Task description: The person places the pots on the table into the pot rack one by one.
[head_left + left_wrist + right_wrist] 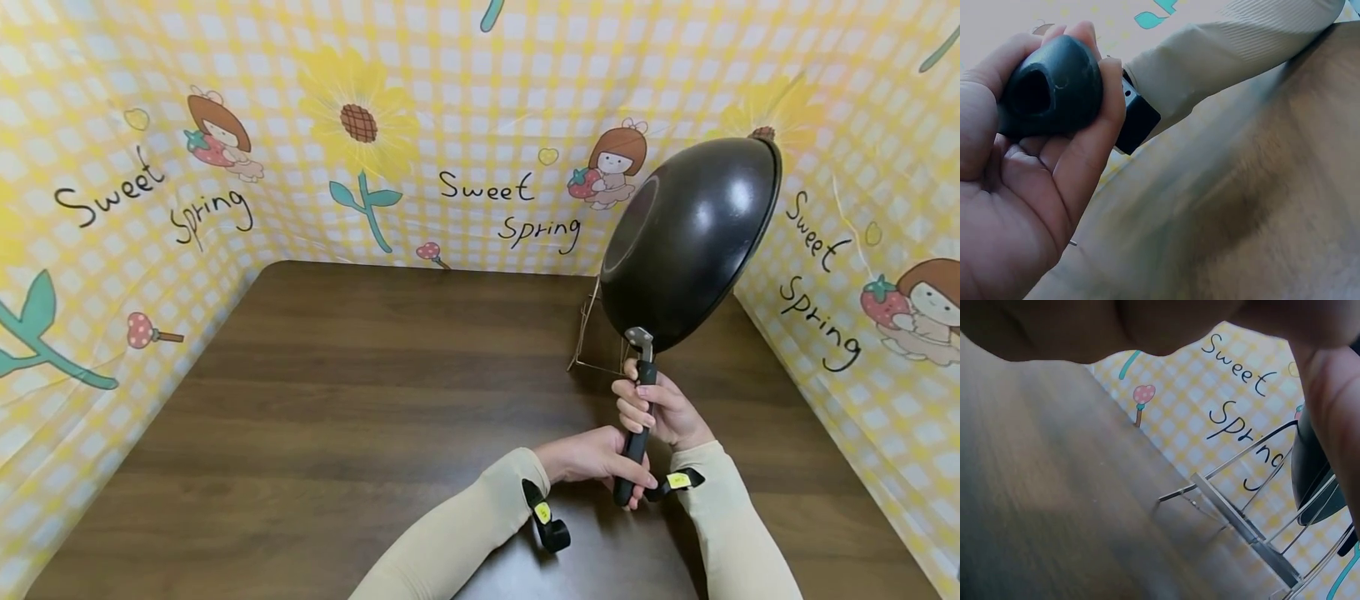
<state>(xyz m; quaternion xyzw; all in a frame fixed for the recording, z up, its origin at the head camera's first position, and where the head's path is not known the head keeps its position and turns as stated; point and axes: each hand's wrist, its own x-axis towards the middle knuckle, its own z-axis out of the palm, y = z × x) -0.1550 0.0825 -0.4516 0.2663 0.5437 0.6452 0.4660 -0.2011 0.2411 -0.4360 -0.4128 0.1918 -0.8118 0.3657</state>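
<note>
A black wok [686, 242] is held up on its side at the right in the head view, its rounded outer bottom facing the camera. My right hand [675, 412] grips its black handle [635, 450] just below the metal bracket. Lower down, my left hand [592, 456] holds the handle near its end, thumb across it. The left wrist view shows the handle's hollow end [1075, 81] between thumb and fingers. Fingers of the right hand [1172, 328] fill the top of the right wrist view. The wok's inside is hidden.
Behind the wok, a thin wire rack [1225, 509] stands on the brown wooden table [337, 400], partly covered by the wok in the head view. Yellow checked cloth [465, 125] walls in the table's back and sides.
</note>
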